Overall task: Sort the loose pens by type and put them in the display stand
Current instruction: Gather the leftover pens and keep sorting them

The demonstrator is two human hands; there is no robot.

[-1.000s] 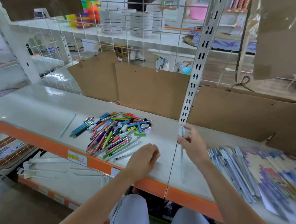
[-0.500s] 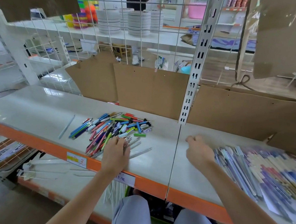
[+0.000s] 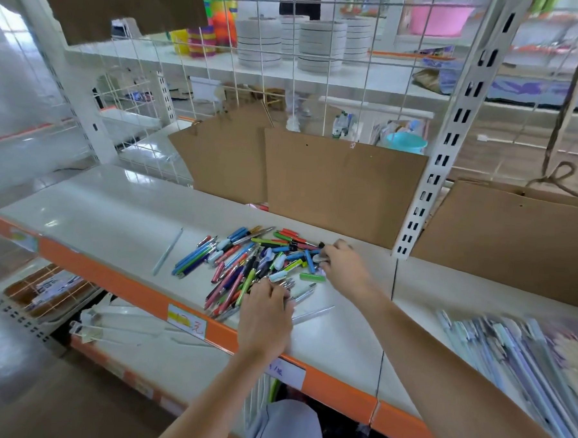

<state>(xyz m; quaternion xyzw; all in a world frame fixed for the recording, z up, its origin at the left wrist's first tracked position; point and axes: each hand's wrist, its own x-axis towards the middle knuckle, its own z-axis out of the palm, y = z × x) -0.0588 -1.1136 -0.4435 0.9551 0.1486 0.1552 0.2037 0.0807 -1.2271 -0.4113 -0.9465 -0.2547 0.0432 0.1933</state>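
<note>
A pile of loose pens (image 3: pixel 245 263) in several colours lies on the white shelf (image 3: pixel 113 223). My left hand (image 3: pixel 266 314) sits at the pile's near edge, its fingers curled down around a few pale pens. At the pile's right edge my right hand (image 3: pixel 343 267) pinches a small pale pen between its fingertips. Left of the pile lies a single pale pen (image 3: pixel 168 251), and a clear pen (image 3: pixel 312 314) lies just right of my left hand. A green pen piece (image 3: pixel 312 277) rests under my right wrist. Rows of pale pens (image 3: pixel 508 357), blurred, lie on the shelf at the right.
Brown cardboard sheets (image 3: pixel 343 188) stand along the back of the shelf. A white slotted upright (image 3: pixel 441 160) rises behind my right hand, with wire mesh behind it. The shelf's orange front edge (image 3: pixel 117 276) runs below my arms. A lower shelf holds clear strips.
My right hand has moved left from the rows of pens to the pile's right edge. My left hand has stayed at the pile's near edge. The camera has shifted.
</note>
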